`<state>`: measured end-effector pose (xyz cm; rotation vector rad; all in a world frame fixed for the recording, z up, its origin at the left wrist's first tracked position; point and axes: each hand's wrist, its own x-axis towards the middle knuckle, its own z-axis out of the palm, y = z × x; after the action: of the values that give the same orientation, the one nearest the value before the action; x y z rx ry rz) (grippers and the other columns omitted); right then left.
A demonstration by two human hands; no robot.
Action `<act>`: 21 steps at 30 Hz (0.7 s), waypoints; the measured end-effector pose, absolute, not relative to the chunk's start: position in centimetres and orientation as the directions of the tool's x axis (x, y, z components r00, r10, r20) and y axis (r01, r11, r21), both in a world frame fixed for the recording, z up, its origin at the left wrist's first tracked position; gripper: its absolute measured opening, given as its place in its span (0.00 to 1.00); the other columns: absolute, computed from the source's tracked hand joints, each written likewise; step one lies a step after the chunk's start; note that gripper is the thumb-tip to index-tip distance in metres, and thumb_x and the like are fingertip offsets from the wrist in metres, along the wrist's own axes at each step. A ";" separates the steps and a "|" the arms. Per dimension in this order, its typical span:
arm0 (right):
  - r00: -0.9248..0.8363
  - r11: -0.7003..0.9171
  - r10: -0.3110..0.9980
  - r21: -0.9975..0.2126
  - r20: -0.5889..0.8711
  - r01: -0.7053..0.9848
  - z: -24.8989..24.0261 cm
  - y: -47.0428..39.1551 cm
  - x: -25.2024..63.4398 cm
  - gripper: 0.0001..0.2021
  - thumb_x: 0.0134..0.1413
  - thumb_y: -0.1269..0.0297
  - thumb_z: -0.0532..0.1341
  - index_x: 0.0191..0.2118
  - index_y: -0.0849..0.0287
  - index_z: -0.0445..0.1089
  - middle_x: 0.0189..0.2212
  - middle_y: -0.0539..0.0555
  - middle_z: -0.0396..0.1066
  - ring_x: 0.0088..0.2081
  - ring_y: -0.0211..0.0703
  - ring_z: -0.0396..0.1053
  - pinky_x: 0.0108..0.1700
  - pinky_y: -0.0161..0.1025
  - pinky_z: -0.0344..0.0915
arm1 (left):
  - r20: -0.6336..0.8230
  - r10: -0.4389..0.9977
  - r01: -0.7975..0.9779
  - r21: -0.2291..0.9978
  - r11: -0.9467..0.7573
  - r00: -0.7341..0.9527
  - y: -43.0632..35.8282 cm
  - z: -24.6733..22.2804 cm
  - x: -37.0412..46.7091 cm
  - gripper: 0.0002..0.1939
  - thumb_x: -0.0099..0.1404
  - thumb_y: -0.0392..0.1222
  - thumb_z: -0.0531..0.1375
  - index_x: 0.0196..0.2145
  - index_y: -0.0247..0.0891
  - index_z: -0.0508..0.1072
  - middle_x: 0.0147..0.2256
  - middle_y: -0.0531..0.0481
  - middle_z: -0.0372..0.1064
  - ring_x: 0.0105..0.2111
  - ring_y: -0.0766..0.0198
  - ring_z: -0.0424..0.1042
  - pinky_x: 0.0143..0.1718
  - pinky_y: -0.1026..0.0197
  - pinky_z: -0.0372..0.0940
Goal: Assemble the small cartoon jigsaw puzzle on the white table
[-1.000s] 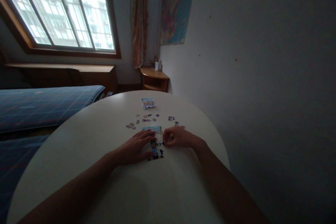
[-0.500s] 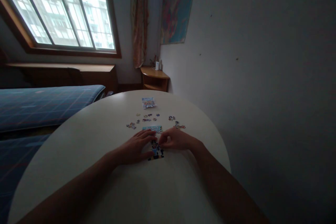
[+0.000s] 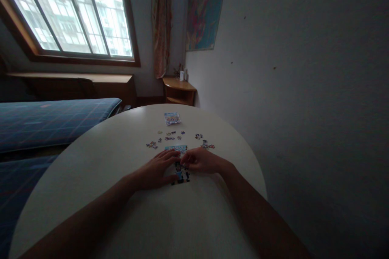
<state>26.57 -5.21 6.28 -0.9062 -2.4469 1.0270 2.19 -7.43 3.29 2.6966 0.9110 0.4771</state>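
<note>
A partly joined jigsaw puzzle (image 3: 182,177) lies flat on the white round table (image 3: 121,218), with a light-blue strip along its far edge. My left hand (image 3: 159,169) rests on the puzzle's left side, its fingers stretched out and the thumb apart. Over the right side, my right hand (image 3: 199,160) has its fingers curled in a pinch; whatever is between the fingertips is hidden. Both hands cover the middle of the puzzle. Beyond it are several loose puzzle pieces (image 3: 170,138), and more pieces (image 3: 208,146) lie just past my right hand.
A small printed picture packet (image 3: 172,118) lies toward the table's far side. A bed with a blue plaid cover (image 3: 54,121) stands to the left, a wooden corner shelf (image 3: 179,85) behind the table. The wall (image 3: 304,109) runs close along the right.
My right hand has shifted very slightly left and its fingers have moved a little over the puzzle. My left hand stays in place.
</note>
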 end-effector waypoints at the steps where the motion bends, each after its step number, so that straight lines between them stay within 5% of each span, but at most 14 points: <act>1: -0.732 0.512 0.679 -0.747 0.050 0.424 6.1 -5.2 26.6 0.11 0.52 0.72 0.61 0.42 0.60 0.75 0.33 0.52 0.76 0.33 0.36 0.71 0.36 0.32 0.66 | 0.221 0.622 0.537 0.344 -0.770 0.751 -7.4 3.3 2.2 0.26 0.65 0.50 0.59 0.59 0.46 0.63 0.63 0.44 0.56 0.65 0.49 0.52 0.65 0.43 0.49; 9: -0.723 0.405 0.691 -0.838 0.018 0.366 5.6 -5.1 26.2 0.12 0.51 0.67 0.65 0.43 0.59 0.71 0.35 0.53 0.78 0.37 0.39 0.75 0.41 0.35 0.69 | 0.242 0.627 0.533 0.356 -0.767 0.741 -7.5 3.2 2.1 0.26 0.65 0.52 0.59 0.59 0.48 0.63 0.64 0.45 0.56 0.64 0.48 0.53 0.64 0.42 0.50; 21: -0.703 0.439 0.710 -0.806 0.041 0.396 5.6 -5.2 25.9 0.12 0.49 0.70 0.65 0.42 0.59 0.72 0.34 0.52 0.78 0.35 0.38 0.74 0.39 0.34 0.68 | 0.227 0.628 0.533 0.365 -0.763 0.744 -7.6 3.4 2.2 0.25 0.65 0.52 0.59 0.59 0.47 0.64 0.63 0.46 0.57 0.64 0.49 0.53 0.64 0.44 0.50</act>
<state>25.86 -5.16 5.58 -0.9400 -2.3214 1.1528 2.17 -7.56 3.45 2.6684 0.9085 0.4920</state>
